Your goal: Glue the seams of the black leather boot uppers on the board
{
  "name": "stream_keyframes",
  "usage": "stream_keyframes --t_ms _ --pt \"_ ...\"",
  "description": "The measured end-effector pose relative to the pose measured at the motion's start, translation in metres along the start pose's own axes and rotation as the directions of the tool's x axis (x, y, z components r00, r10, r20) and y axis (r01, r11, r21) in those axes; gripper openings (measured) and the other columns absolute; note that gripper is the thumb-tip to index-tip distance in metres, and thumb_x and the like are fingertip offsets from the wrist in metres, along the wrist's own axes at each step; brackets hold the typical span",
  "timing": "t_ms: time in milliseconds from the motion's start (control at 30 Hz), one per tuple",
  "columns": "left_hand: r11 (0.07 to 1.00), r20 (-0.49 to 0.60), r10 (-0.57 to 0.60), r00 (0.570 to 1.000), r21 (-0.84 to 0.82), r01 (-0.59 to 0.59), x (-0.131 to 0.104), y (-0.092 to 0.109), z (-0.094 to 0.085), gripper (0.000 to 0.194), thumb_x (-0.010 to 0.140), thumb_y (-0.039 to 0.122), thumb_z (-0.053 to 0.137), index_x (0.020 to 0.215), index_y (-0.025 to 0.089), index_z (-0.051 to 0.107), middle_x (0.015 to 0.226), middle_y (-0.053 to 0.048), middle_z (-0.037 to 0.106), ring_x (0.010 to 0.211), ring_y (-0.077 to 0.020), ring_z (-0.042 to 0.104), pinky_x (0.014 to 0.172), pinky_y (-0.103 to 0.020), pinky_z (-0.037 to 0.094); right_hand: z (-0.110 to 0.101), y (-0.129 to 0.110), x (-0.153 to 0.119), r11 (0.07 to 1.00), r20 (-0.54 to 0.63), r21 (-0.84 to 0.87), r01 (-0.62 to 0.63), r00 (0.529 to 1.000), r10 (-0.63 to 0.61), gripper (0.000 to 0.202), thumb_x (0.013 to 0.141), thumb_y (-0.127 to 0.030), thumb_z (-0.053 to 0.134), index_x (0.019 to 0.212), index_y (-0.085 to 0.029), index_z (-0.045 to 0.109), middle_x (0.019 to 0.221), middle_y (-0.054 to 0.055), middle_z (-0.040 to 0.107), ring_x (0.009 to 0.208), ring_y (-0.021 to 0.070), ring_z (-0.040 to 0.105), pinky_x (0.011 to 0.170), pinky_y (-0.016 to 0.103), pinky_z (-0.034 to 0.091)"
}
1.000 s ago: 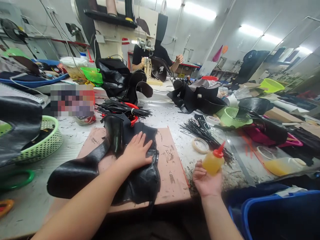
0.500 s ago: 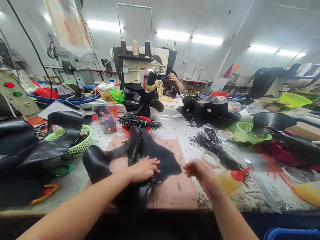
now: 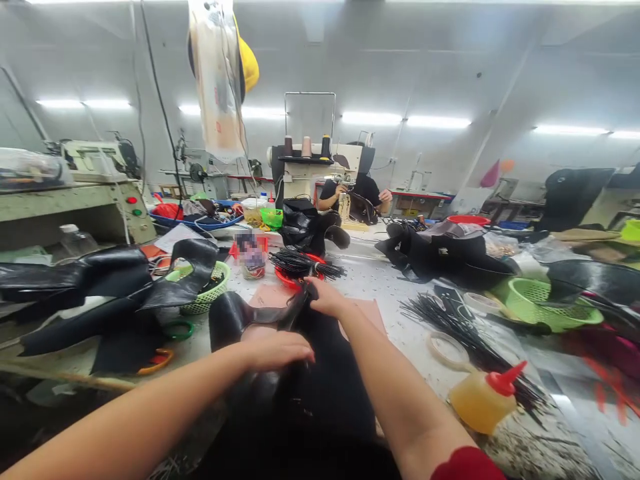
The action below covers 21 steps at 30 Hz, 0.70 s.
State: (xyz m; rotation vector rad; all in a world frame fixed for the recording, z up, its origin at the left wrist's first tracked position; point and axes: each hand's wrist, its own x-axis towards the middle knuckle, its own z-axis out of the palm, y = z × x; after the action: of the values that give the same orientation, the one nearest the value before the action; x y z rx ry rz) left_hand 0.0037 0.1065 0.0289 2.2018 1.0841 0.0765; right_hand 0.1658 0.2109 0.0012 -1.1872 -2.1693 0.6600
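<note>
Lengthwise, more or less, the leather (image 3: 325, 347) runs away across the mat (image 3: 369, 312), its far end at the right hand's (image 3: 327, 298) curled fingers (whether clamped, I cannot tell), while the left hand (image 3: 277, 351), nearer, lies over its middle, fingers together.

Red bowl (image 3: 286, 280): under bundled black strips (image 3: 295, 263)
Left-hand green basket (image 3: 214, 293): partly under black leather (image 3: 167, 293)
Tape roll (image 3: 431, 347): beside loose black strips (image 3: 453, 327)
Thread cones (image 3: 307, 147): upright on a black shelf (image 3: 305, 160)
Person (image 3: 370, 189): behind the sewing machine (image 3: 344, 207)
</note>
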Motion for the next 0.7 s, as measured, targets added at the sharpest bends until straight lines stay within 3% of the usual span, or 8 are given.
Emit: stream_keyframes --t_ms 100,233,300,367,467,533,633,700 --pt "0.962 -0.334 -0.272 0.903 -0.098 0.254 -0.035 -0.028 -0.01 0.027 0.071 0.038 0.041 0.069 0.02 0.061 0.077 -0.003 0.065 0.08 -0.0231 0.06 0.078 -0.033 0.045 -0.008 -0.003 -0.003 0.999 0.024 -0.017 0.039 0.999 -0.039 0.054 0.058 -0.01 0.069 0.11 -0.016 0.056 0.114 0.011 0.059 0.107 0.0257 0.052 0.094 0.039 0.038" --pt "0.836 -0.63 -0.545 0.553 -0.362 0.412 -0.088 -0.066 -0.007 0.028 0.061 0.043 0.041 0.074 0.02 0.052 0.081 -0.006 0.061 0.085 -0.0255 0.057 0.074 -0.035 0.046 -0.011 -0.002 -0.018 0.999 0.019 -0.022 0.045 0.999 -0.045 0.062 0.057 -0.019 0.075 0.115 -0.018 0.051 0.111 0.009 0.059 0.102 0.0234 0.055 0.088 0.036 0.042" --pt "0.753 -0.664 -0.652 0.366 -0.512 0.413 -0.108 -0.078 0.009 0.031 0.06 0.044 0.038 0.078 0.021 0.048 0.085 -0.007 0.06 0.087 -0.0259 0.057 0.067 -0.033 0.048 -0.006 -0.003 -0.024 0.998 0.004 -0.036 0.043 0.999 -0.043 0.055 0.06 -0.022 0.075 0.111 -0.018 0.053 0.106 0.008 0.06 0.097 0.0219 0.056 0.084 0.035 0.043" --pt "0.678 -0.635 -0.729 0.255 -0.619 0.396 -0.121 -0.083 0.033 0.029 0.055 0.043 0.041 0.074 0.021 0.047 0.077 -0.006 0.06 0.079 -0.0255 0.059 0.059 -0.032 0.048 -0.001 -0.005 -0.028 0.996 -0.01 -0.07 0.055 0.998 -0.055 0.041 0.062 -0.022 0.074 0.099 -0.018 0.058 0.097 0.007 0.06 0.092 0.0214 0.055 0.081 0.035 0.044" --pt "0.611 -0.572 -0.791 0.218 -0.723 0.323 -0.127 -0.073 0.077 0.027 0.048 0.038 0.053 0.068 0.021 0.048 0.07 -0.004 0.059 0.074 -0.0239 0.059 0.059 -0.031 0.048 0.005 -0.015 -0.029 0.984 -0.027 -0.142 0.11 0.993 -0.115 0.024 0.062 -0.019 0.075 0.08 -0.019 0.061 0.091 0.005 0.056 0.095 0.0219 0.051 0.083 0.036 0.04" --pt "0.483 -0.445 -0.869 0.218 -0.859 0.17 -0.126 -0.058 0.102 0.03 0.047 0.038 0.061 0.069 0.021 0.048 0.069 -0.001 0.057 0.074 -0.0211 0.058 0.06 -0.028 0.047 0.005 -0.025 -0.029 0.969 -0.031 -0.191 0.159 0.985 -0.168 0.017 0.063 -0.016 0.074 0.072 -0.018 0.06 0.092 0.005 0.053 0.097 0.0216 0.049 0.084 0.035 0.038" --pt "0.192 -0.169 -0.907 0.386 -0.981 0.021 -0.119 -0.033 0.122 0.035 0.051 0.04 0.066 0.069 0.022 0.041 0.062 0.004 0.053 0.06 -0.0145 0.055 0.055 -0.023 0.042 0.001 -0.039 -0.032 0.939 -0.014 -0.253 0.232 0.97 -0.243 0.014 0.067 -0.011 0.07 0.069 -0.018 0.058 0.085 0.003 0.051 0.085 0.0174 0.05 0.077 0.029 0.039" --pt "0.129 -0.105 -0.855 0.508 -0.992 0.012 -0.114 -0.023 0.12 0.038 0.051 0.036 0.067 0.07 0.022 0.037 0.057 0.007 0.048 0.052 -0.0109 0.05 0.05 -0.02 0.036 -0.005 -0.047 -0.038 0.916 0.005 -0.293 0.275 0.958 -0.286 0.011 0.071 -0.009 0.065 0.074 -0.018 0.059 0.08 0.001 0.05 0.075 0.0147 0.05 0.069 0.025 0.039"
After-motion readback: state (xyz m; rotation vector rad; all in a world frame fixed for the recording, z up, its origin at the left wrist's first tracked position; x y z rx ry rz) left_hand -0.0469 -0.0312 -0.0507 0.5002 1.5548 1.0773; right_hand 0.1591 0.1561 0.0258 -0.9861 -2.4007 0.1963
